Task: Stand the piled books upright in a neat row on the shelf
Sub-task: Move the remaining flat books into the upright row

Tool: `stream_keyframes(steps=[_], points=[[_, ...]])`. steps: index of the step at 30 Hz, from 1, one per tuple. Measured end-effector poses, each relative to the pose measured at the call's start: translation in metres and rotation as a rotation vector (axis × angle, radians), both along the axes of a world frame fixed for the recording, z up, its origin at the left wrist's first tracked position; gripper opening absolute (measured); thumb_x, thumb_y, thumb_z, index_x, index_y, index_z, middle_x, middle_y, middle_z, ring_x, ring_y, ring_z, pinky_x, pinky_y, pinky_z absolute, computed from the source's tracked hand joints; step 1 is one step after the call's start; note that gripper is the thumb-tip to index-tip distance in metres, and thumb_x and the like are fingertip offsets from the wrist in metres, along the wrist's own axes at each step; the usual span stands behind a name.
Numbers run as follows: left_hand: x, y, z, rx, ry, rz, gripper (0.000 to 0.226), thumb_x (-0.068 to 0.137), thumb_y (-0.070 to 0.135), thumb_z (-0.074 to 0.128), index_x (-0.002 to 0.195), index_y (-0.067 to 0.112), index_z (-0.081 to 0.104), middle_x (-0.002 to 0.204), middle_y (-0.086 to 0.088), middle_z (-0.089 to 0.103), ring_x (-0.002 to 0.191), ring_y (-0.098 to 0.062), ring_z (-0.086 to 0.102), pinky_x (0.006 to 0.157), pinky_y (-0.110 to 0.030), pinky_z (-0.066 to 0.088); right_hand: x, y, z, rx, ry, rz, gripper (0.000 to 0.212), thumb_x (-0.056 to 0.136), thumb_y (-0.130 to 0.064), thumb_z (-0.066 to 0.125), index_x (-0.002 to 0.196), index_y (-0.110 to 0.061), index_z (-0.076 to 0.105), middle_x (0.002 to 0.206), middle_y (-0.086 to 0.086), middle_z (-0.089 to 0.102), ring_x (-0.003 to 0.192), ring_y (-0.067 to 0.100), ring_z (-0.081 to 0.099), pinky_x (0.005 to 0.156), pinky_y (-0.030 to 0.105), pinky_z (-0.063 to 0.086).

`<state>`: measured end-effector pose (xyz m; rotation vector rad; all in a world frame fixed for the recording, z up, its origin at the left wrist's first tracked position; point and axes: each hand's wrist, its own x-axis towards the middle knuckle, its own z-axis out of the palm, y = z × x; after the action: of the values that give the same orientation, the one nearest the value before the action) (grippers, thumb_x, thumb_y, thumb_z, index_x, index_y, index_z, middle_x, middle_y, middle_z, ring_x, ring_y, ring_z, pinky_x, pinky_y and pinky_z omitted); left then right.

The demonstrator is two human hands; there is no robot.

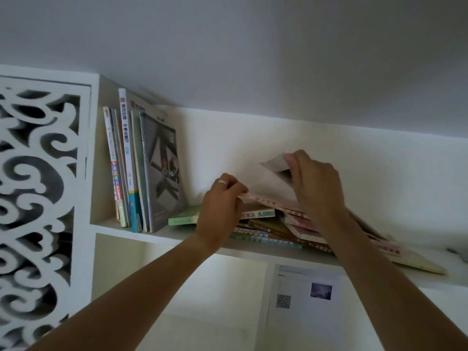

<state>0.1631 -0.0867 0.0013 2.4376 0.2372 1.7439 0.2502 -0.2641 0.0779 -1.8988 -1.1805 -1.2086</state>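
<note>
A white carved fretwork panel (38, 188) stood at the left; a printed sheet (304, 295) with a QR code hung below

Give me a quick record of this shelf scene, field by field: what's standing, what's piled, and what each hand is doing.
standing books: a row upright at the shelf's left end, leaning slightly
piled books: a messy heap lying flat, right of the row
shelf: white board against a white wall
left hand: grips the lower edge of the top book
right hand: fingers pinch that book's raised corner
top book: pale cover, tilted up off the pile
below shelf: a printed sheet
</note>
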Motion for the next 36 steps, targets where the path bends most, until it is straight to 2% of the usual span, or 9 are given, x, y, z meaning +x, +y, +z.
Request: stream_keyframes(steps=[4, 8, 12, 17, 22, 25, 29, 32, 36], points=[[-0.013, 0.018, 0.005, -0.165, -0.125, 0.002, 0.014, 0.098, 0.001, 0.062, 0.101, 0.008, 0.073, 0.11, 0.004, 0.051, 0.087, -0.006, 0.049, 0.085, 0.001, 0.039, -0.028, 0.037, -0.005, -0.56, 0.271, 0.304, 0.049, 0.102, -0.041, 0.058, 0.148, -0.029, 0.047, 0.133, 0.0, 0.067, 0.103, 0.017, 0.068, 0.088, 0.029, 0.055], [-0.035, 0.04, 0.005, -0.232, -0.166, 0.061, 0.013, 0.094, -0.001, 0.066, 0.103, 0.003, 0.075, 0.119, -0.006, 0.056, 0.099, -0.009, 0.048, 0.09, 0.005, 0.032, -0.017, 0.047, -0.003, -0.674, 0.2, 0.175, 0.066, 0.096, -0.029, 0.065, 0.154, -0.046, 0.038, 0.137, -0.003, 0.063, 0.108, 0.02, 0.063, 0.095, 0.038, 0.055], [-0.048, 0.042, 0.014, -0.218, -0.239, -0.015, 0.024, 0.091, -0.003, 0.069, 0.114, 0.005, 0.069, 0.135, -0.008, 0.049, 0.12, -0.021, 0.054, 0.104, -0.004, 0.039, -0.015, 0.065, -0.009, -0.563, 0.119, -0.007, 0.057, 0.096, -0.019, 0.061, 0.145, -0.046, 0.049, 0.119, 0.004, 0.07, 0.09, 0.025, 0.068, 0.081, 0.04, 0.06], [-0.066, 0.052, 0.04, -0.189, -0.44, -0.102, 0.074, 0.087, 0.014, 0.064, 0.152, 0.013, 0.03, 0.162, -0.008, 0.015, 0.149, -0.025, 0.033, 0.119, -0.046, 0.041, -0.042, 0.103, -0.003, -0.165, 0.021, 0.104, 0.043, 0.099, -0.013, 0.055, 0.141, -0.022, 0.052, 0.104, 0.014, 0.072, 0.072, 0.029, 0.063, 0.067, 0.035, 0.057], [-0.087, 0.068, 0.044, -0.325, -0.169, -0.168, 0.036, 0.11, 0.028, 0.039, 0.142, 0.019, 0.053, 0.122, 0.006, 0.059, 0.112, -0.01, 0.062, 0.095, -0.026, 0.052, -0.085, 0.161, 0.001, 0.136, 0.247, 0.301, 0.027, 0.104, -0.025, 0.056, 0.127, -0.011, 0.055, 0.097, 0.003, 0.067, 0.069, 0.016, 0.06, 0.064, 0.029, 0.058], [-0.094, 0.074, 0.042, -0.371, -0.059, -0.271, 0.045, 0.111, 0.045, 0.031, 0.14, 0.022, 0.057, 0.127, 0.002, 0.064, 0.115, -0.01, 0.062, 0.095, -0.021, 0.049, -0.098, 0.19, -0.011, 0.073, 0.469, 0.407, 0.029, 0.103, -0.036, 0.057, 0.122, -0.014, 0.051, 0.095, -0.005, 0.057, 0.075, 0.013, 0.061, 0.058, 0.016, 0.048], [-0.099, 0.092, 0.043, -0.538, 0.057, -0.274, 0.059, 0.108, 0.047, 0.043, 0.157, 0.017, 0.029, 0.14, 0.0, 0.054, 0.13, -0.019, 0.057, 0.098, -0.027, 0.044, -0.103, 0.22, -0.03, -0.126, 0.864, 0.817, 0.038, 0.095, -0.048, 0.056, 0.124, -0.025, 0.053, 0.112, 0.0, 0.067, 0.106, 0.022, 0.068, 0.081, 0.037, 0.059], [-0.096, 0.092, 0.041, -0.408, 0.123, -0.115, 0.082, 0.109, 0.03, 0.047, 0.164, 0.017, -0.012, 0.166, -0.012, 0.026, 0.148, -0.026, 0.037, 0.114, -0.029, 0.034, -0.096, 0.215, -0.034, -0.314, 0.65, 0.805, 0.052, 0.099, -0.031, 0.064, 0.145, -0.025, 0.041, 0.13, 0.003, 0.062, 0.116, 0.021, 0.062, 0.103, 0.045, 0.052], [-0.076, 0.07, 0.026, -0.408, 0.135, 0.138, 0.069, 0.111, 0.021, 0.036, 0.162, 0.003, -0.006, 0.17, -0.023, -0.002, 0.154, -0.049, 0.015, 0.123, -0.037, 0.021, -0.077, 0.193, -0.032, -0.633, 0.544, 0.582, 0.079, 0.098, -0.026, 0.069, 0.161, -0.029, 0.022, 0.145, -0.003, 0.053, 0.124, 0.018, 0.056, 0.107, 0.033, 0.045]])
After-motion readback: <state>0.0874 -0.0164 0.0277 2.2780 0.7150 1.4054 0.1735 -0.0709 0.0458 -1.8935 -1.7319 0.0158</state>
